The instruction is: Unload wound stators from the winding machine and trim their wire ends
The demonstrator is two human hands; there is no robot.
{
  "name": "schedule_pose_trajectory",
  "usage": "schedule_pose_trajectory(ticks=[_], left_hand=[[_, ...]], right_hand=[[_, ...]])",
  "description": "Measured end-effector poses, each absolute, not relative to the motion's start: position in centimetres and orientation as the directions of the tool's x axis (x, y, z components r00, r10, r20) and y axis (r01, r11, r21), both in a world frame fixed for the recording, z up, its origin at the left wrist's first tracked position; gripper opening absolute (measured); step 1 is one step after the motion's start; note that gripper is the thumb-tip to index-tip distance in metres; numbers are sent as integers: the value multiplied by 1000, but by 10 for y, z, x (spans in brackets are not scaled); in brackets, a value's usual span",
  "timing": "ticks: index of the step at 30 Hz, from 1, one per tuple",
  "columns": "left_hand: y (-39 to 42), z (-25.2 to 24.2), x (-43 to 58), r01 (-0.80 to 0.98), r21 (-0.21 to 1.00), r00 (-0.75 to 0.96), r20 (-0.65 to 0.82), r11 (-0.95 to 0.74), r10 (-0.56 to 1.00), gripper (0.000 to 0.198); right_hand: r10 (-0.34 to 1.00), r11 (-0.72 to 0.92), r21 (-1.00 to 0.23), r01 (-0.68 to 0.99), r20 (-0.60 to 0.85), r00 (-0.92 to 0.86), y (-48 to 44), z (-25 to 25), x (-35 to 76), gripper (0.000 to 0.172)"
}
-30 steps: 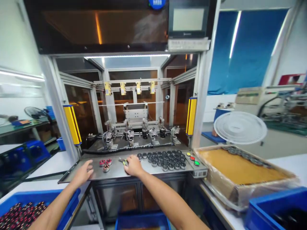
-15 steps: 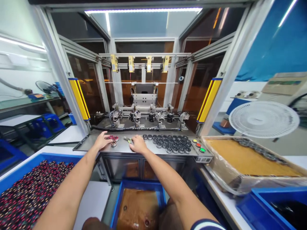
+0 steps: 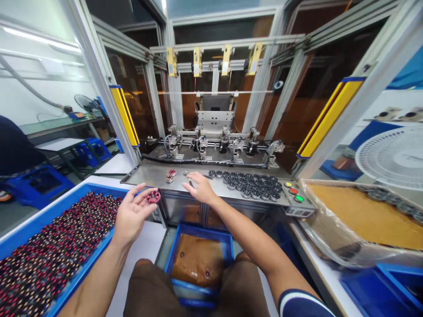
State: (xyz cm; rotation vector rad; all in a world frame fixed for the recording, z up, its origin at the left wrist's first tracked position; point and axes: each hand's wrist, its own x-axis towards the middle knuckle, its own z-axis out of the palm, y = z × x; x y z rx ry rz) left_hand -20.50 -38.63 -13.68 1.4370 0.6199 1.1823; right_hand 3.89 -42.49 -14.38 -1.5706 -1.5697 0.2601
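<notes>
My left hand (image 3: 130, 213) is raised in front of the tray edge, its fingertips closed on a ring-shaped motor stator (image 3: 153, 197) with red and dark parts. Two more red-and-copper stators (image 3: 169, 178) rest on the metal tray (image 3: 150, 176), beyond that hand. Over the tray's middle is my right hand (image 3: 201, 189), thumb and fingers apart. Its fingers lie over a small pair of pliers (image 3: 189, 179) with a yellow-green handle, mostly hidden. To the right of it, many dark rings (image 3: 253, 185) stand packed together on the tray.
A blue bin (image 3: 77, 187) full of stators is at left. The machine's fixtures (image 3: 201, 145) line up behind the tray. Coloured buttons (image 3: 293, 191) sit at the tray's right end, beside a plastic-lined box (image 3: 330, 233). Another blue bin (image 3: 173, 246) stands between my knees.
My left hand has come back from the tray toward me and now holds a stator. My right hand stays by the pliers, its thumb now apart from its fingers. The view has tilted down.
</notes>
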Motion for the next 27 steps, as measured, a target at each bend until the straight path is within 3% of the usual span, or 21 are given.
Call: schedule_pose_trajectory(ticks=[4,8,10,14,19,21,23,27], left_hand=[[-450,-143,-211,-243,823,334,568,-513,753,62],[-477,-148,-203,-262,735,418,670,-625,613,68],[-483,-149,-198,-287,756,469,647,-589,602,71],[-488,-147,-192,-364,783,506,621,-504,598,78],[-494,-143,-197,-395,806,532,592,-442,605,77],[-495,-143,-198,-431,770,528,638,-471,561,80],[-494,-143,-198,-448,717,503,696,-533,513,86],[-492,-142,-190,-426,687,486,723,-589,491,90]], right_hand=[[947,219,-855,470,303,109,-496,-139,-11,38],[975,152,-988,4,151,161,-549,-130,-41,38],[974,137,-983,-122,111,197,-560,-127,-46,37],[981,124,-972,-199,91,170,-566,-124,-41,32],[967,152,-925,-348,211,-140,-577,-136,-4,31],[955,104,-929,-354,193,-225,-581,-148,5,29],[978,24,-918,-395,104,-182,-583,-160,-1,24],[996,-58,-807,-588,-8,-88,-586,-173,-39,40]])
